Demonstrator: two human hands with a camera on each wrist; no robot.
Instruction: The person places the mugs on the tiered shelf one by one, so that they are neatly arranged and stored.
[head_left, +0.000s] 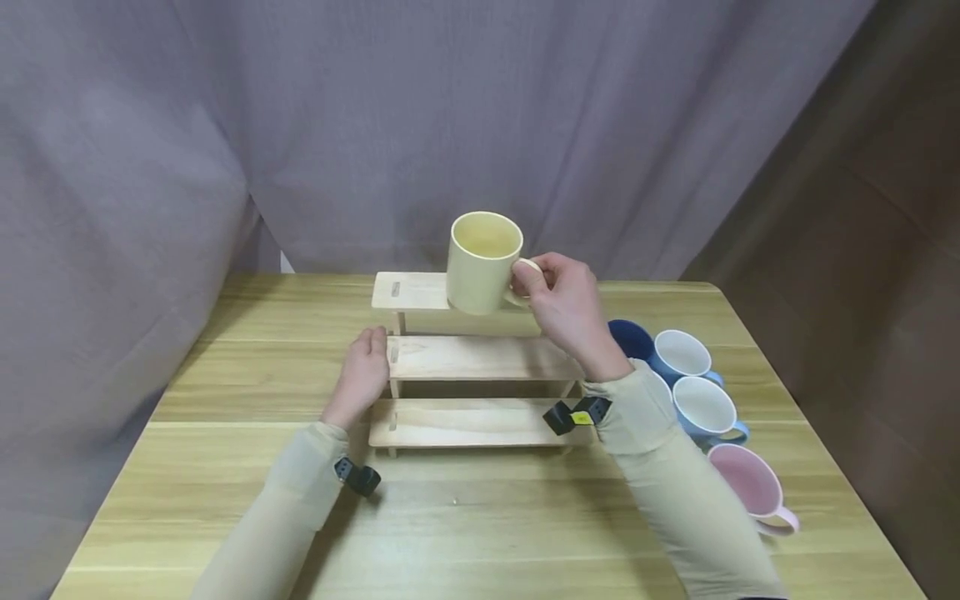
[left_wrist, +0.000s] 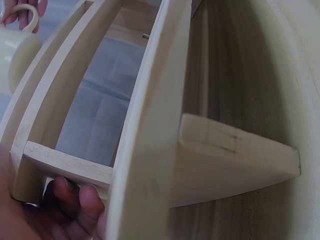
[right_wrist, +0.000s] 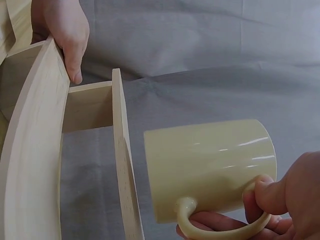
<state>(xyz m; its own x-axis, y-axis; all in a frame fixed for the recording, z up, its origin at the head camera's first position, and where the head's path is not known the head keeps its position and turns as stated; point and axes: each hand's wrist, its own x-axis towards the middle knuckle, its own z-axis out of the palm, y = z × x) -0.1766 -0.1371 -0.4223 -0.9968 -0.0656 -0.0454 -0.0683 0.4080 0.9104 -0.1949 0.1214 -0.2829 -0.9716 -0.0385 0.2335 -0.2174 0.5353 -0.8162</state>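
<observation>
A pale yellow mug [head_left: 483,262] is held upright just above the top shelf of a three-tier wooden rack [head_left: 483,358]. My right hand [head_left: 566,304] pinches its handle between thumb and fingers. In the right wrist view, a narrow gap shows between the base of the mug [right_wrist: 212,167] and the top board. At the rack's left end, my left hand [head_left: 363,375] grips the side by the middle shelf. The left wrist view shows its fingers [left_wrist: 90,202] curled at the side support [left_wrist: 70,162]; part of that hand is hidden by the boards.
Right of the rack on the wooden table [head_left: 247,367] stand a dark blue mug [head_left: 628,337], light blue mugs with white insides [head_left: 705,406], and a pink mug [head_left: 746,479]. My right forearm partly covers this group. Grey curtain [head_left: 480,108] hangs behind the table.
</observation>
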